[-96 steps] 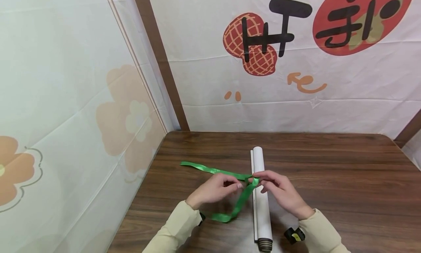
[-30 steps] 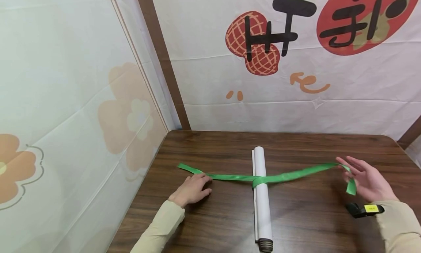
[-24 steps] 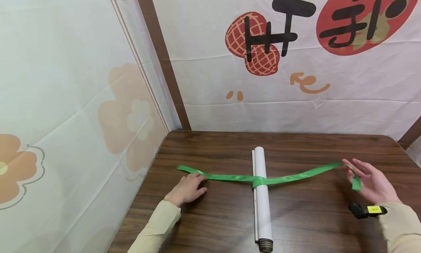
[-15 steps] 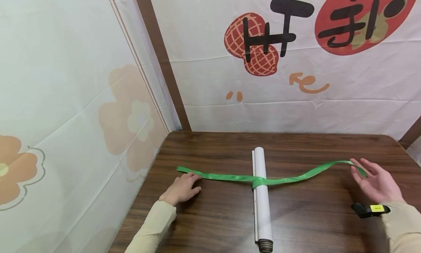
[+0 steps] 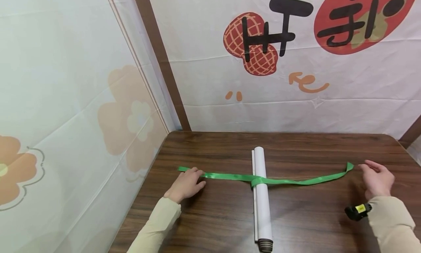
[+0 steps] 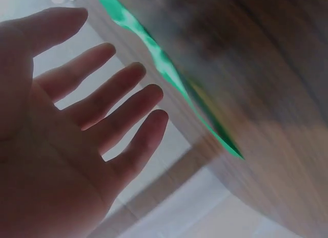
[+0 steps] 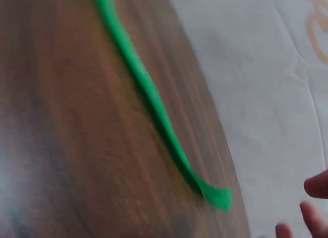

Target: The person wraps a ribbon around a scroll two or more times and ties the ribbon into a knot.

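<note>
Straightening the ribbon [image 5: 296,181] likely calls for untwisting its right tip [image 5: 349,167]; your left hand [image 5: 185,183] and right hand [image 5: 378,178], fingers loose, grip nothing.

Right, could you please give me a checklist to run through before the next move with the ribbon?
1. Roll lying on the table: ok.
2. Ribbon crossing the roll, with a tail out to each side: ok.
3. Right tail flat along its length: not ok, it twists near its end.
4. Right hand holding that tail: not ok, it is apart from the end.
5. Left hand gripping the left tail: not ok, its fingers are spread, not curled round it.
6. Ribbon tight around the roll's underside: cannot tell, that side is hidden.
</note>
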Available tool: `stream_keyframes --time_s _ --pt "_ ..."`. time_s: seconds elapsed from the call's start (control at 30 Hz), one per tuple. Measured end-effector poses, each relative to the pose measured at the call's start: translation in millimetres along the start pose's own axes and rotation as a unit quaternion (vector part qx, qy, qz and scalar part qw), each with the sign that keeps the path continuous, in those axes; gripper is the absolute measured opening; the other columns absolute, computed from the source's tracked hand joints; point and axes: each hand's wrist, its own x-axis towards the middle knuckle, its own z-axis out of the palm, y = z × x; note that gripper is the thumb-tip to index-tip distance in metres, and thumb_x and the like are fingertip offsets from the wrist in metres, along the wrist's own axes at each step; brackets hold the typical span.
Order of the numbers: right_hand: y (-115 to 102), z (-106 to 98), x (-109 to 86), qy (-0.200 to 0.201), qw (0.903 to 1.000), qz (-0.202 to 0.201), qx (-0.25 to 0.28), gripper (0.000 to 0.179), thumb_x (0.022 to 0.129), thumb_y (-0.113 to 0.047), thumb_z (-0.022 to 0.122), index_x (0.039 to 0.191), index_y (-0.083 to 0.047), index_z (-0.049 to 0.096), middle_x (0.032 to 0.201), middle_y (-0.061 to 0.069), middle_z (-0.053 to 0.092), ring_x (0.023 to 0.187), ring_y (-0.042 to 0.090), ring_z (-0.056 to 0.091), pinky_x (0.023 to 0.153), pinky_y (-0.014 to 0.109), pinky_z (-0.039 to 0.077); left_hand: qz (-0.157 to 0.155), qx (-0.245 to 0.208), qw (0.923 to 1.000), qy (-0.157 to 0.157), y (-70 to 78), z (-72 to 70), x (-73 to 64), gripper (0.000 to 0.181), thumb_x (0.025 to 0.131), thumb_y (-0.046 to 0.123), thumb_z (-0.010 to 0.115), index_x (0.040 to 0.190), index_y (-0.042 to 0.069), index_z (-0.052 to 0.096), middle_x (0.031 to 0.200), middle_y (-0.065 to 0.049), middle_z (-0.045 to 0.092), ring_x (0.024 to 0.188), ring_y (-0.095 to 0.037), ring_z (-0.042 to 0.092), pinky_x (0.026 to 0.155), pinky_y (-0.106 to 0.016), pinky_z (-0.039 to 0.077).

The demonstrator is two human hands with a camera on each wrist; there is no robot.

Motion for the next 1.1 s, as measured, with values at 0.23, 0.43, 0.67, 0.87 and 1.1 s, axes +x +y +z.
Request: stream_keyframes --time_s 0.23,0.43,0.67,0.87,1.1 --pt "9 31 -17.7 -0.011 0.9465 -0.168 -0.276 0.033 0.093 -0.027 0.058 0.120 -0.007 0.062 0.097 -0.003 0.060 0.073 -0.011 0.039 0.062 0.015 0.039 0.067 -0.048 0.9966 -0.001 36.0 -0.7 19.5 0.032 0.095 0.024 0.059 0.121 0.005 0.064 0.116 -0.010 0.064 0.104 -0.026 0.061 0.088 -0.043 0.050" --pt "12 56 -34.6 -0.054 0.8991 -0.293 -0.321 0.033 0.094 -0.020 0.057 0.119 0.001 0.062 0.110 0.023 0.062 0.072 -0.017 0.035 0.063 0.017 0.038 0.086 -0.063 0.9942 -0.015 63.3 4.5 33.1 0.032 0.096 0.026 0.057 0.122 0.009 0.064 0.118 -0.008 0.064 0.110 -0.024 0.060 0.092 -0.041 0.049" --pt "14 83 -54.3 -0.111 0.8770 -0.350 -0.310 0.025 0.093 -0.016 0.059 0.111 0.000 0.065 0.099 0.018 0.067 0.073 -0.009 0.046 0.062 0.016 0.041 0.089 -0.071 0.9932 -0.023 85.6 12.9 45.5 0.032 0.096 0.030 0.057 0.122 0.012 0.064 0.117 -0.002 0.064 0.110 -0.019 0.059 0.093 -0.036 0.048" --pt "18 103 -72.5 -0.195 0.8384 -0.375 -0.344 0.020 0.092 -0.011 0.061 0.108 -0.001 0.065 0.097 0.014 0.064 0.083 0.020 0.058 0.069 0.032 0.047 0.085 -0.106 0.9900 -0.036 100.6 21.3 56.6 0.033 0.097 0.031 0.055 0.124 0.013 0.062 0.121 -0.001 0.064 0.112 -0.015 0.058 0.094 -0.032 0.048" --pt "29 122 -86.5 -0.278 0.7591 -0.405 -0.427 0.022 0.086 -0.010 0.068 0.107 -0.002 0.067 0.104 0.013 0.065 0.093 0.029 0.057 0.076 0.045 0.049 0.101 -0.149 0.9829 -0.039 114.0 30.9 71.7 0.031 0.097 0.029 0.056 0.122 0.011 0.062 0.116 -0.001 0.065 0.107 -0.012 0.060 0.091 -0.028 0.049"
